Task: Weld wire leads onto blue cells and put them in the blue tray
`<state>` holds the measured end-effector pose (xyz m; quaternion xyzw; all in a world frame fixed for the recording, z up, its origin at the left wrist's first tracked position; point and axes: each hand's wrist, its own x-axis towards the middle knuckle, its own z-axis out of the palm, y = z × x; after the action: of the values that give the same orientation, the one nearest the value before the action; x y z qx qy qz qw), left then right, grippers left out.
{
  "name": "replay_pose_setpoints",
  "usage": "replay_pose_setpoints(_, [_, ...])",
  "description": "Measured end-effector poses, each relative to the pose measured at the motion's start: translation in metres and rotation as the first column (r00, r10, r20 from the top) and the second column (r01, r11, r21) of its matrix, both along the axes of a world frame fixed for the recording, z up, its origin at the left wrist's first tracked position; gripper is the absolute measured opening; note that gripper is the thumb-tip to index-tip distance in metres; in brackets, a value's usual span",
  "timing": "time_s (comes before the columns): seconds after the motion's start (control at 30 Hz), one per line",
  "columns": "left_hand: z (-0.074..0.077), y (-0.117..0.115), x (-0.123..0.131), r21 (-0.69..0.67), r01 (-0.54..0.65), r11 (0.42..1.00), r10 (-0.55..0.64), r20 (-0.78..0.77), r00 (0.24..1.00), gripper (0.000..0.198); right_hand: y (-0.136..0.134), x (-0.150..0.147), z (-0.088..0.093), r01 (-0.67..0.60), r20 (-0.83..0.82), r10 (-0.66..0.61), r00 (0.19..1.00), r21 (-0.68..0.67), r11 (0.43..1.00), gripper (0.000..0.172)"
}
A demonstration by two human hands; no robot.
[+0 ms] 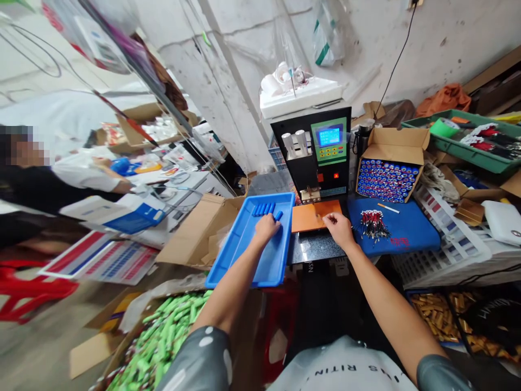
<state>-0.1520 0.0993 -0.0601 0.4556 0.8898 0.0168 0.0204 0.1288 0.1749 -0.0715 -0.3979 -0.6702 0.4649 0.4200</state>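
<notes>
My left hand (266,228) reaches into a blue plastic tray (244,255) and closes on a blue cylindrical battery cell (278,215) at the tray's far end. Beside it lies a row of several more blue cells (264,209). My right hand (337,227) rests on the orange pad (311,216) in front of the black spot-welding machine (321,157), fingers pinched together on something too small to make out.
A cardboard box of upright cells (386,179) stands right of the machine, above a blue cloth (407,231) with a bundle of red-tipped wires (372,224). Green cells fill a box (163,336) at lower left. A person sits at the far left. Green crate (468,146) at back right.
</notes>
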Motion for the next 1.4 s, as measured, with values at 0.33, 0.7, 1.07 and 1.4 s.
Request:
replay_pose_setpoints(0.33, [0.035, 0.005, 0.051, 0.704, 0.168, 0.69, -0.501, 0.297, 0.813, 0.018, 0.002, 0.001, 0.006, -0.013, -0.085, 0.003, 0.996, -0.107, 0.994, 0.047])
replay_pose_setpoints(0.7, [0.021, 0.042, 0.114, 0.734, 0.148, 0.663, -0.634, 0.445, 0.632, 0.029, 0.006, 0.002, 0.016, 0.0, -0.165, -0.031, 0.986, -0.185, 0.983, 0.047])
replay_pose_setpoints(1.07, [0.017, 0.032, 0.116, 0.809, 0.128, 0.574, -0.752, 0.459, 0.472, 0.033, 0.025, -0.011, 0.02, -0.007, -0.141, -0.018, 0.99, -0.174, 0.985, 0.044])
replay_pose_setpoints(1.4, [-0.007, 0.043, 0.118, 0.851, 0.049, 0.522, -0.794, 0.464, 0.392, 0.037, 0.032, -0.032, 0.028, -0.147, -0.138, 0.113, 0.984, -0.272, 0.951, 0.041])
